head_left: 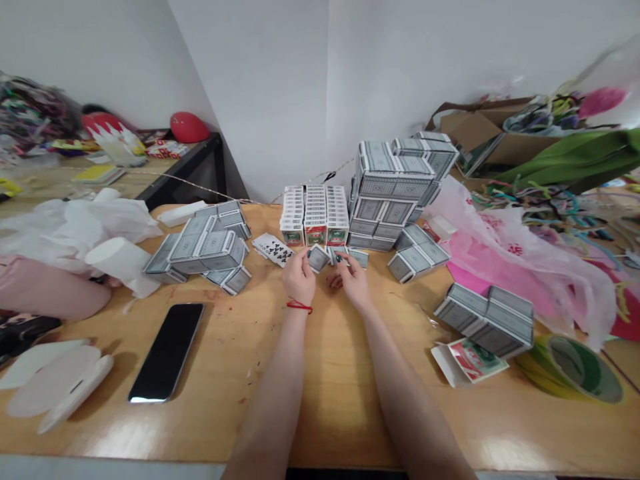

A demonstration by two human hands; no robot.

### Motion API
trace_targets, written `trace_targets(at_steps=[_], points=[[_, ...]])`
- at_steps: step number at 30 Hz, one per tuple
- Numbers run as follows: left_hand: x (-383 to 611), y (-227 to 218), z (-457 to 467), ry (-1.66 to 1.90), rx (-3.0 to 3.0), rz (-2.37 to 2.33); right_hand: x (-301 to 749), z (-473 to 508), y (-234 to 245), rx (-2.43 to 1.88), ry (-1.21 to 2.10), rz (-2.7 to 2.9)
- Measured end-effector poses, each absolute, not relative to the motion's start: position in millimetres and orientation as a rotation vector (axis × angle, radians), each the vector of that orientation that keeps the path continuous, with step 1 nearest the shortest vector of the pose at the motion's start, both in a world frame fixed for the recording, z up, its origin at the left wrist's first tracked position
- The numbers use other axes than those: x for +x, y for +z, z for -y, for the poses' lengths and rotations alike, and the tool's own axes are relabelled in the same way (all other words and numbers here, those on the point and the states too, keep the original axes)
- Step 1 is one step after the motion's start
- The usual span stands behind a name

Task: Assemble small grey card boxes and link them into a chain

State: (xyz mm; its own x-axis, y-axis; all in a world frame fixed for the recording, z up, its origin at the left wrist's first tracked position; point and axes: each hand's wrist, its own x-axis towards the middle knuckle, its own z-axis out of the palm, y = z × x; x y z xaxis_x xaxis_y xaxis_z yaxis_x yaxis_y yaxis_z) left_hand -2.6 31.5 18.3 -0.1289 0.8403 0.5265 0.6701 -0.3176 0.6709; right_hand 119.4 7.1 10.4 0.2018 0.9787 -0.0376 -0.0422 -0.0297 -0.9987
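Item: grey-backed card point(319, 259), raised at the middle of the desk point(330, 353), between the 2 hands.

Left hand point(299, 277): grip closed, thumb and fingers pinching the card by its left edge. Red cord bracelet point(299, 306) at the wrist.

Right hand point(354, 280): thumb and forefinger brought nearly together, other fingers curled; whether anything is pinched there, cannot tell.

Relation: card extends rightward from the left grip, towards the right fingertips, and sits tilted, a corner towards the wearer. Left hand is nearer, being in contact; right hand just beside, to the card's right. Long axis: too foreshortened to tell.

Adjacent: face-up cards point(273, 249), fanned, left of and beyond the left hand; loose grey-backed cards point(359, 257), flat, just beyond the right fingertips; 3 rows of card boxes point(315, 217), behind both hands; tall stack of grey boxes point(383, 193), beyond and to the right.
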Motion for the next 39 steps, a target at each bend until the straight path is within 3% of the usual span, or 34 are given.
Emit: trace_targets(at_steps=[7, 14, 21, 34, 39], points=[[4, 16, -31, 1.427, 1.845, -1.519, 121, -7, 12, -1.298, 1.219, 0.989], [-26, 11, -48, 1.185, 2.043, -1.941, 125, -10, 3, -1.414, 0.898, 1.056], [-35, -4, -51, 0.882, 2.069, -2.152, 124, -10, 0, -1.422, 0.855, 1.199], [-42, -2, -54, 1.043, 1.906, -2.129, 126, -10, -2, -1.383, 0.932, 1.109], [-41, 4, -50, 1.461, 1.638, -2.136, 127, -12, -3, -1.353, 1.061, 1.007]])
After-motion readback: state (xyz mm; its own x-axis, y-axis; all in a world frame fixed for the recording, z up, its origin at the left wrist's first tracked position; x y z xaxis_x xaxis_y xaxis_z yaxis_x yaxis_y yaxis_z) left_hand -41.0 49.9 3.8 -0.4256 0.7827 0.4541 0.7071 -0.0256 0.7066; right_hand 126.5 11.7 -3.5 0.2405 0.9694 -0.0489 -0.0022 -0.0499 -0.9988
